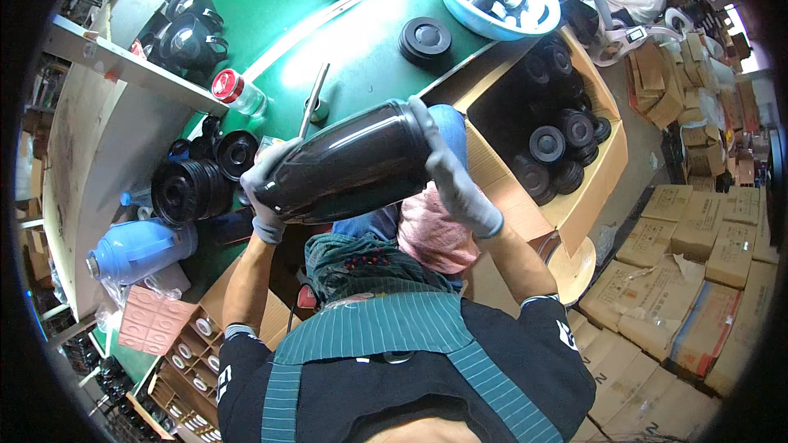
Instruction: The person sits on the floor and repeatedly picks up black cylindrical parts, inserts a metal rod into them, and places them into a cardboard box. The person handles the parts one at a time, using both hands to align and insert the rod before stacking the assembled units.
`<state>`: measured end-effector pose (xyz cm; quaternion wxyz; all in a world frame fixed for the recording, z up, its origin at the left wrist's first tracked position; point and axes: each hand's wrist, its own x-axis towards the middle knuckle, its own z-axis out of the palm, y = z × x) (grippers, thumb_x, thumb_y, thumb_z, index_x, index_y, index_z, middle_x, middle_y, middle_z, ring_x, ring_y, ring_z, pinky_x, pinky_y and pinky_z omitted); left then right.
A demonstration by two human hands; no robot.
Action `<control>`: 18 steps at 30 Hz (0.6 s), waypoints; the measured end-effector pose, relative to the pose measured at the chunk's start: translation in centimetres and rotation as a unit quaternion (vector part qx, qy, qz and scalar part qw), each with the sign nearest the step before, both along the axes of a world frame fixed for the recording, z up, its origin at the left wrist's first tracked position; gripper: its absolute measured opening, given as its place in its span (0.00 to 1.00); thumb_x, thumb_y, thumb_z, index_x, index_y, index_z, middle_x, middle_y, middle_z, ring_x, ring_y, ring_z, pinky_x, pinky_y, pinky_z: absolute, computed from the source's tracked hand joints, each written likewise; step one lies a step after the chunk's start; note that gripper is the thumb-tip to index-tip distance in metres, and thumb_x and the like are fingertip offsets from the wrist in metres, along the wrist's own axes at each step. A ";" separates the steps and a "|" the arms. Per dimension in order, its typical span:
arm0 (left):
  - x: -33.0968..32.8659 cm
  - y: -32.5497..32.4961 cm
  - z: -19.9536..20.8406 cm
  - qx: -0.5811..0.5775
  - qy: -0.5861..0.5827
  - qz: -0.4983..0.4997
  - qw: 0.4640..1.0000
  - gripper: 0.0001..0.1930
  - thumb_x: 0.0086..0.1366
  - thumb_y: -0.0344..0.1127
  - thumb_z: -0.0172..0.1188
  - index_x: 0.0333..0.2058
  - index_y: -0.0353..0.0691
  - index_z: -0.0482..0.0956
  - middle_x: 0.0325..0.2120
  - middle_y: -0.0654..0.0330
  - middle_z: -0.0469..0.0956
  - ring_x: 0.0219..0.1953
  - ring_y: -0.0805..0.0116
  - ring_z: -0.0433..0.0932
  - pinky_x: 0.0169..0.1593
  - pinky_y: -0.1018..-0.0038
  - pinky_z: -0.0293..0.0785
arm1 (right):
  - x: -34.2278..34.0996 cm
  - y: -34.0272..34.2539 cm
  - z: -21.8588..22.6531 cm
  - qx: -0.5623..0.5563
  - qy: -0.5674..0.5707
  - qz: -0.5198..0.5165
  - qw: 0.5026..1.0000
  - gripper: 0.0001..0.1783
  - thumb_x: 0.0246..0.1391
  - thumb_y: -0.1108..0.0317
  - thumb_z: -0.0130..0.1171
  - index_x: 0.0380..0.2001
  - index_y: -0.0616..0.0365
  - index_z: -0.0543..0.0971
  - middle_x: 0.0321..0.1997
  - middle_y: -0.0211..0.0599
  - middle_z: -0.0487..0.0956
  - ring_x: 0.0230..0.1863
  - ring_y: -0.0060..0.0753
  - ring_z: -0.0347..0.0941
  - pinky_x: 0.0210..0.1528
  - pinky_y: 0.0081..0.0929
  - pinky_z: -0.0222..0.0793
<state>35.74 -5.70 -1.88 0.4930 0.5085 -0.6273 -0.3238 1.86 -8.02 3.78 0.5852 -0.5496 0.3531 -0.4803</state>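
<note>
A large glossy black jug body (349, 164) is tilted across my lap between my two hands, its right end higher. My left hand (269, 184), in a grey glove, is closed around its lower left end. My right hand (455, 182), also gloved, lies against the upper right end with fingers stretched out along the rim; the fingers do not wrap around the body. Just beyond the jug body, a metal rod (314, 98) stands up from a small holder on the green table (361, 57).
A jar with a red lid (228, 85) and stacked black lids (182, 193) lie left, near a blue jug (139, 250). Black discs (425, 39) and a blue basin (450, 4) of small parts stand beyond. An open carton (603, 160) holds black lids at right; sealed cartons (628, 295) lie behind it.
</note>
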 end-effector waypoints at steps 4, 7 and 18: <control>-2.5 -0.9 5.4 -0.215 -0.243 0.012 0.946 0.22 0.60 0.41 0.69 0.50 0.36 0.89 0.43 0.50 0.89 0.46 0.49 0.89 0.55 0.59 0.82 | -0.8 -2.1 1.2 0.117 0.063 0.019 0.991 0.39 0.82 0.43 0.36 0.80 0.62 0.57 0.78 0.45 0.66 0.79 0.39 0.60 0.82 0.33 0.51; -3.5 -1.3 7.2 -0.262 -0.271 -0.027 0.926 0.19 0.63 0.39 0.68 0.49 0.32 0.88 0.44 0.48 0.89 0.47 0.52 0.90 0.56 0.62 0.83 | -0.9 -1.8 2.5 0.306 -0.094 0.018 0.947 0.33 0.83 0.54 0.35 0.79 0.65 0.59 0.80 0.47 0.62 0.81 0.38 0.57 0.82 0.33 0.51; 3.3 1.6 -9.6 0.287 0.355 -0.143 0.878 0.32 0.79 0.49 0.57 0.73 0.37 0.63 0.66 0.56 0.75 0.64 0.61 0.77 0.69 0.62 0.74 | -2.6 0.4 2.2 -0.216 0.089 0.030 0.972 0.51 0.63 0.42 0.63 0.78 0.64 0.62 0.80 0.63 0.60 0.82 0.63 0.55 0.81 0.48 0.47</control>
